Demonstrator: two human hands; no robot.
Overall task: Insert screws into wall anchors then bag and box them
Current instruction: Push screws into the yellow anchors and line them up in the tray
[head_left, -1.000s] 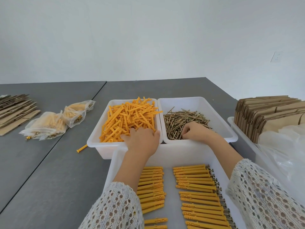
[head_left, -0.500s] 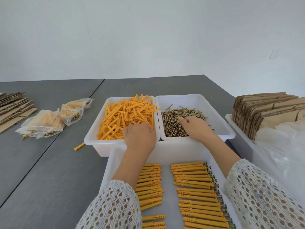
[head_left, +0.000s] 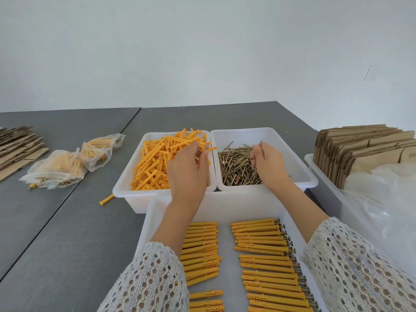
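A white bin (head_left: 126, 188) holds a heap of loose orange wall anchors (head_left: 155, 161). My left hand (head_left: 188, 170) is over that heap, fingers curled around a few anchors. Beside it a second white bin (head_left: 301, 167) holds brass screws (head_left: 236, 167). My right hand (head_left: 269, 165) is in this bin, pinching screws that stick up from its fingertips. In front of me a white tray (head_left: 225, 208) carries rows of assembled anchors with screws (head_left: 263, 248).
Filled clear bags (head_left: 60, 167) lie on the grey table at the left, with flat cardboard (head_left: 18, 147) beyond them. One loose anchor (head_left: 107, 199) lies beside the anchor bin. Right: a bin of folded cardboard boxes (head_left: 364, 149) and clear plastic bags (head_left: 387, 194).
Both hands have reached farther into their bins. The left hand has closed on anchors and the right hand has lifted screws from the pile.
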